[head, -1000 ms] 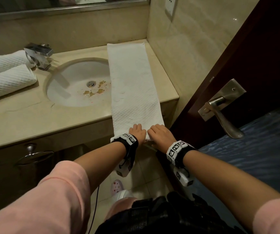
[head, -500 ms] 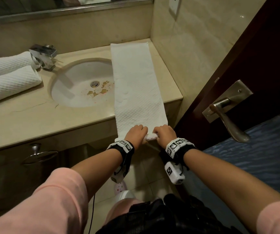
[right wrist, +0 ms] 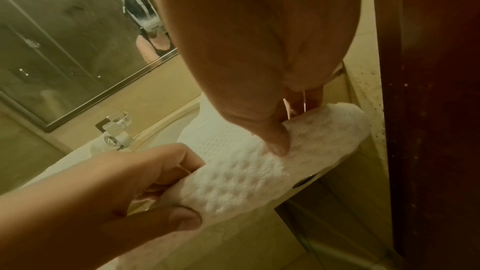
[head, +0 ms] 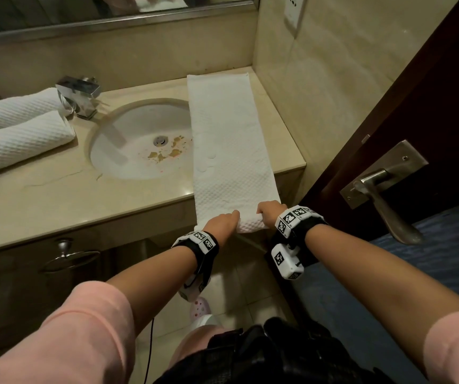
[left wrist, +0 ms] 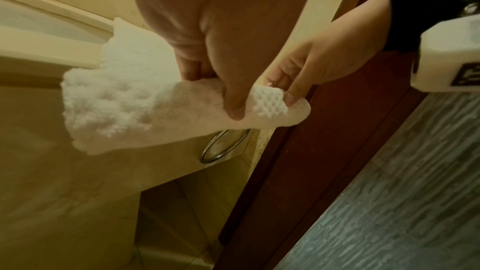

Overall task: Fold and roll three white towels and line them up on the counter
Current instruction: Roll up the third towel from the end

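Head view: 3 towels in all. 2 rolls point(head: 20, 131) lay at the tabletop point(head: 56, 198) left; the 3rd towel point(head: 228, 139) lay flat beside the sink point(head: 139, 139), its near end hanging over the edge w/ a small roll started. Left hand point(head: 222, 221) & right hand point(head: 271, 212) gripped it.

Left wrist: fingers point(left wrist: 233, 98) curled round the roll; best kept tight, edges even.

Right wrist: thumb point(right wrist: 275, 141) pressed on top; both hands should advance together.

Two rolled towels point(head: 20, 134) cut off by head view's left edge
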`<action>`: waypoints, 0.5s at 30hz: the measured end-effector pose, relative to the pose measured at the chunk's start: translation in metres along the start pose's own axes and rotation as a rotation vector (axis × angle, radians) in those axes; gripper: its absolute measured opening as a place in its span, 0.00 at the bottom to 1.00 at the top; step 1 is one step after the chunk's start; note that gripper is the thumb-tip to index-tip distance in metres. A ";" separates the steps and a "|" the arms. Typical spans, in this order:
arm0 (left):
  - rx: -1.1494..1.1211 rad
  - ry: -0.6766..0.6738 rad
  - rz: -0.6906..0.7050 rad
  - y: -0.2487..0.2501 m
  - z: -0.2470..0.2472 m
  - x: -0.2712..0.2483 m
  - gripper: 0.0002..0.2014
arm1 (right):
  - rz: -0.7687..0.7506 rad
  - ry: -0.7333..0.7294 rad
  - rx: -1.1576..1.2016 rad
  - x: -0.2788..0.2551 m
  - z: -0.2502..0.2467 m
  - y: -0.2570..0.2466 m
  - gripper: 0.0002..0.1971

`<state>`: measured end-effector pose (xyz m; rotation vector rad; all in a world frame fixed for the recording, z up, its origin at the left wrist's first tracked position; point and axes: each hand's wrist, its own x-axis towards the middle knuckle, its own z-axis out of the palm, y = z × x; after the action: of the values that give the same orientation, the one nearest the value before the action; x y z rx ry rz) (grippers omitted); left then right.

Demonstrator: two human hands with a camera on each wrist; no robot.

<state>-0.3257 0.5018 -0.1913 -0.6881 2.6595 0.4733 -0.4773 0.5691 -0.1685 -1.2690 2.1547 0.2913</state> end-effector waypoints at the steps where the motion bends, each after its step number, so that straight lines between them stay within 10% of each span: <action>1: -0.050 -0.018 -0.014 -0.002 0.000 0.002 0.14 | 0.011 0.010 -0.019 0.001 0.001 -0.001 0.16; 15: 0.059 -0.044 0.109 -0.004 -0.004 0.014 0.24 | 0.099 -0.025 -0.035 0.009 0.000 -0.003 0.17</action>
<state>-0.3364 0.4913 -0.1947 -0.5117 2.6677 0.4320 -0.4782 0.5614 -0.1738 -1.1738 2.2039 0.3851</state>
